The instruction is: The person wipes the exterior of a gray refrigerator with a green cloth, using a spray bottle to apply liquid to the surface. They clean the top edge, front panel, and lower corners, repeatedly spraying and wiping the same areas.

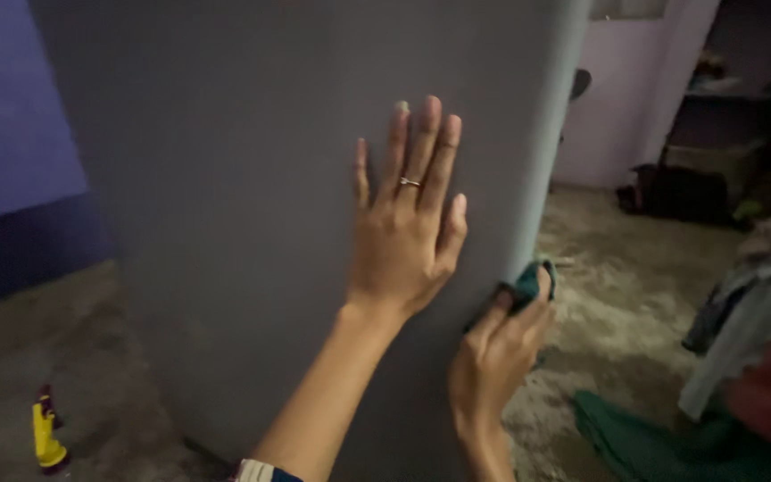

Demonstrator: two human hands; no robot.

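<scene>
Fingers of the left hand [408,228] spread flat against the tall grey cabinet side [252,178], pointing toward twelve o'clock. At four o'clock from it, the right hand [497,353] pinches a dark green cloth [528,284] against the cabinet's right edge, whose long axis runs upright. The right hand is nearer that edge. At eight o'clock, well apart, a yellow toy [46,437] lies on the concrete floor [617,286].

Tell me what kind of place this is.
Probably a room in a home: rough bare concrete floor, lilac painted wall, clothes heaped at right. The left hand rests flat on a big grey cabinet-like surface.
</scene>
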